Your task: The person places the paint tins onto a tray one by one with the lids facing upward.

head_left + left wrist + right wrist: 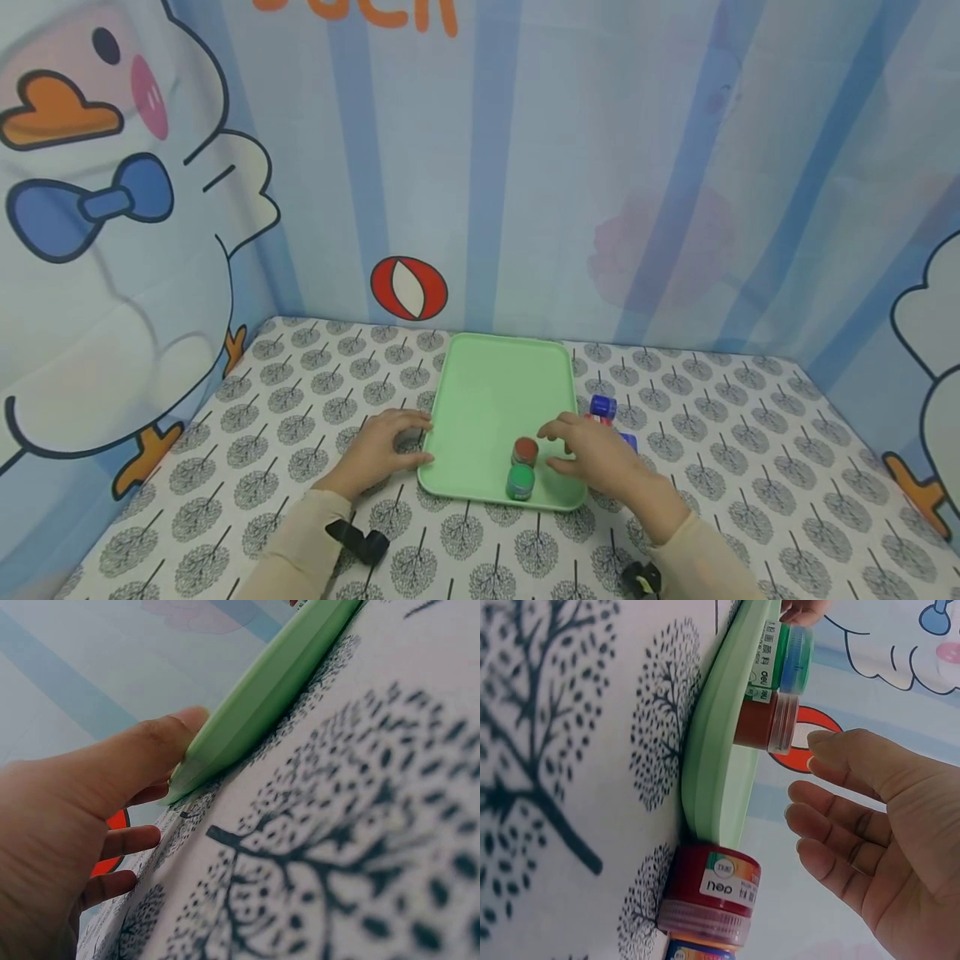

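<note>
A light green tray (506, 379) lies on the patterned tablecloth. Near its front right corner stand a green paint jar (521, 483) and, just behind it, a brown-red paint jar (525, 451). My left hand (375, 452) is at the tray's left side, with thumb and fingertips at the rim and no jar in its grasp. My right hand (600, 454) hovers over the tray's right edge beside the brown-red jar. Its fingers are loosely bent and apart from the thumb, and in the right wrist view nothing lies between them.
Right of the tray, partly behind my right hand, lie a blue jar (603, 407), a red paint jar (712, 881) and another blue piece (628, 441). A striped cloth backdrop (540, 167) with cartoon ducks rises behind the table and along its sides.
</note>
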`<state>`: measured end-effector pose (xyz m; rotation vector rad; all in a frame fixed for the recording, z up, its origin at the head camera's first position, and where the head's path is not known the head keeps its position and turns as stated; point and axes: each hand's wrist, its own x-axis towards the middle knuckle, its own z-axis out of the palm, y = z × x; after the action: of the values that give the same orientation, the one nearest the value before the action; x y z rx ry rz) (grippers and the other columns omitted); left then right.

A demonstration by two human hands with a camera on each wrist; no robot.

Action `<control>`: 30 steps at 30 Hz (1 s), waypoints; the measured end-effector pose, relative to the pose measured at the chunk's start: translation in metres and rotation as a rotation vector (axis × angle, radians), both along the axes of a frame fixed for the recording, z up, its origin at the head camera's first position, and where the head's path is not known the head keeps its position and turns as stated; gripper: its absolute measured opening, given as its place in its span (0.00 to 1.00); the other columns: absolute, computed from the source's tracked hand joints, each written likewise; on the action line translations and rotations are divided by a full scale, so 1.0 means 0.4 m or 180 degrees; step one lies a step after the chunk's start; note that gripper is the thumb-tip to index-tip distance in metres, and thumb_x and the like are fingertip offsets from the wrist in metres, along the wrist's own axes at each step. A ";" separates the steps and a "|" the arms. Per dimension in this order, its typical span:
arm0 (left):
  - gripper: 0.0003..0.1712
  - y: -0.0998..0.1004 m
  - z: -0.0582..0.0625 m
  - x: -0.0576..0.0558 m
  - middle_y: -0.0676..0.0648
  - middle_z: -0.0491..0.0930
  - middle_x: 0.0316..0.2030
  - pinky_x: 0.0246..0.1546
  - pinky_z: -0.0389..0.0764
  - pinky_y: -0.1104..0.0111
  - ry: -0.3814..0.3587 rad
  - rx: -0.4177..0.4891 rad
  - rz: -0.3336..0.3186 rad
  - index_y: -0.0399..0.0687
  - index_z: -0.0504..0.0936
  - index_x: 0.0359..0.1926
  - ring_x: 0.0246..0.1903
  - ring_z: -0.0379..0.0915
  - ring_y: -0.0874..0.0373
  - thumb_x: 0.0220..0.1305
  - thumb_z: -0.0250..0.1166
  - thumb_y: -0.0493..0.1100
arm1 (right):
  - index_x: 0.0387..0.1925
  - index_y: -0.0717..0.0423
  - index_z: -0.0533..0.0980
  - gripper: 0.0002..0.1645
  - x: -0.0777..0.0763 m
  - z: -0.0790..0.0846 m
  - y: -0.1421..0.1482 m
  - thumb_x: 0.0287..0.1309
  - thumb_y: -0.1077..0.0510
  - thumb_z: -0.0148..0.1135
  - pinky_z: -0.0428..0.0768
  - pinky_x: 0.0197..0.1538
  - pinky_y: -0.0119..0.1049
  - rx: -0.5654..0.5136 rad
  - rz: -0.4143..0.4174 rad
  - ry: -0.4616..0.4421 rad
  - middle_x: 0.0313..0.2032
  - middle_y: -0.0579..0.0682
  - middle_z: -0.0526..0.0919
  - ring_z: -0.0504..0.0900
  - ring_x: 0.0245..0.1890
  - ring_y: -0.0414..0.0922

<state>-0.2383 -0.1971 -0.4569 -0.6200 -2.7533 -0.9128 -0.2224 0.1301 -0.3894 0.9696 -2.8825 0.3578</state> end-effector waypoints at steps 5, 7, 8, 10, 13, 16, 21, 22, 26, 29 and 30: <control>0.25 0.000 0.002 0.001 0.51 0.79 0.58 0.65 0.69 0.48 0.0031 -0.0002 -0.0010 0.53 0.83 0.50 0.60 0.72 0.48 0.50 0.74 0.53 | 0.46 0.56 0.80 0.18 0.003 0.008 0.008 0.53 0.57 0.70 0.79 0.32 0.24 0.0018 0.0018 0.0085 0.42 0.49 0.83 0.80 0.32 0.39; 0.25 0.000 0.003 0.001 0.51 0.79 0.58 0.65 0.70 0.48 0.0037 -0.0016 -0.0007 0.53 0.83 0.50 0.60 0.72 0.48 0.50 0.74 0.53 | 0.46 0.55 0.80 0.17 0.004 0.009 0.010 0.53 0.57 0.70 0.79 0.32 0.24 0.0013 -0.0045 0.0055 0.42 0.49 0.83 0.80 0.32 0.39; 0.25 0.000 0.002 0.001 0.51 0.79 0.58 0.65 0.70 0.48 0.0035 -0.0020 -0.0005 0.53 0.83 0.50 0.60 0.72 0.48 0.50 0.74 0.53 | 0.46 0.55 0.80 0.18 0.004 0.010 0.011 0.53 0.57 0.70 0.79 0.32 0.25 0.0007 -0.0093 0.0025 0.42 0.48 0.83 0.80 0.32 0.39; 0.25 -0.001 0.001 0.000 0.51 0.79 0.58 0.65 0.70 0.48 0.0036 -0.0031 0.0001 0.54 0.83 0.50 0.60 0.72 0.48 0.50 0.74 0.53 | 0.46 0.54 0.80 0.18 0.005 0.012 0.014 0.53 0.56 0.70 0.79 0.33 0.26 0.0003 -0.0192 -0.0033 0.42 0.48 0.83 0.79 0.32 0.38; 0.25 -0.001 0.001 -0.001 0.51 0.79 0.58 0.65 0.70 0.48 0.0032 -0.0038 0.0004 0.54 0.83 0.50 0.60 0.72 0.48 0.50 0.74 0.53 | 0.46 0.53 0.80 0.18 0.005 0.014 0.020 0.52 0.56 0.70 0.78 0.33 0.25 0.0009 -0.0302 -0.0078 0.42 0.47 0.83 0.77 0.31 0.36; 0.25 0.000 0.002 -0.001 0.51 0.78 0.58 0.65 0.69 0.48 0.0013 -0.0014 0.0002 0.53 0.83 0.50 0.61 0.72 0.48 0.50 0.74 0.53 | 0.46 0.54 0.80 0.18 0.005 0.016 0.028 0.52 0.56 0.70 0.75 0.30 0.24 -0.0029 -0.0344 -0.0127 0.40 0.47 0.83 0.75 0.29 0.35; 0.25 0.001 0.004 0.000 0.51 0.78 0.58 0.65 0.69 0.48 -0.0013 0.0022 -0.0011 0.53 0.83 0.50 0.61 0.71 0.48 0.51 0.74 0.53 | 0.46 0.56 0.80 0.18 0.008 0.015 0.042 0.52 0.56 0.70 0.74 0.29 0.24 -0.0095 -0.0351 -0.0153 0.36 0.47 0.81 0.74 0.28 0.35; 0.25 0.001 0.003 0.000 0.51 0.78 0.58 0.65 0.69 0.48 -0.0014 0.0023 -0.0014 0.53 0.83 0.50 0.61 0.71 0.48 0.51 0.74 0.53 | 0.46 0.56 0.80 0.18 0.009 0.014 0.045 0.52 0.56 0.70 0.76 0.31 0.25 -0.0101 -0.0352 -0.0125 0.37 0.47 0.82 0.76 0.29 0.36; 0.25 0.000 0.002 0.001 0.51 0.78 0.58 0.65 0.70 0.48 -0.0019 0.0027 -0.0024 0.53 0.82 0.50 0.61 0.71 0.48 0.51 0.74 0.52 | 0.45 0.56 0.81 0.18 0.011 0.011 0.058 0.51 0.57 0.70 0.82 0.38 0.33 -0.0119 -0.0394 -0.0046 0.41 0.49 0.83 0.80 0.34 0.41; 0.25 0.000 0.002 0.000 0.50 0.78 0.58 0.65 0.70 0.48 -0.0016 0.0032 -0.0030 0.53 0.82 0.50 0.61 0.71 0.48 0.51 0.74 0.53 | 0.44 0.56 0.81 0.17 0.012 0.007 0.068 0.51 0.57 0.70 0.84 0.43 0.39 -0.0133 -0.0430 -0.0015 0.43 0.51 0.84 0.81 0.38 0.43; 0.25 0.000 0.002 0.000 0.51 0.78 0.58 0.65 0.70 0.48 -0.0014 0.0033 -0.0031 0.53 0.82 0.50 0.61 0.71 0.48 0.51 0.74 0.53 | 0.43 0.56 0.81 0.16 0.012 0.005 0.072 0.51 0.57 0.71 0.84 0.43 0.39 -0.0140 -0.0435 -0.0001 0.44 0.51 0.84 0.81 0.38 0.44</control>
<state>-0.2382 -0.1972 -0.4561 -0.6311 -2.7501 -0.9309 -0.2177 0.1587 -0.3874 0.7609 -2.9072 0.4084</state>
